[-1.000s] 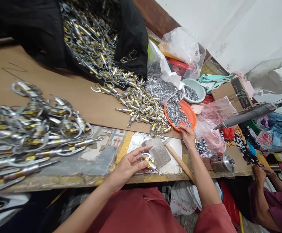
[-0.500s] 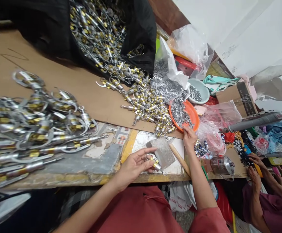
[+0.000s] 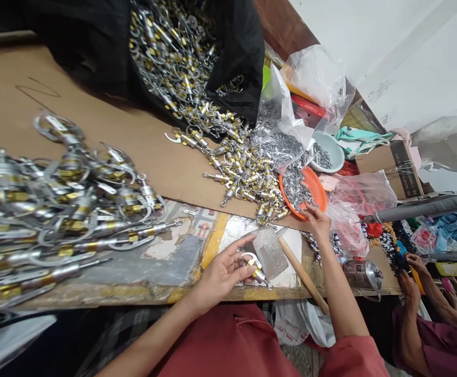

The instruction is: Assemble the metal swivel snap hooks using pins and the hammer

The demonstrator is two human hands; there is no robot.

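Hammer (image 3: pixel 302 276) beside block (image 3: pixel 270 252).

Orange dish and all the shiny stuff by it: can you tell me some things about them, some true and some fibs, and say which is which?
1. The left hand holds a silver-and-yellow piece. True.
2. The orange dish has nothing in it. False: small metal parts lie in it.
3. The right hand is at the dish's edge. True.
4. The right hand grips the wooden handle. False: the wooden handle lies on the bench.
5. A gray block lies near the wooden handle. True.
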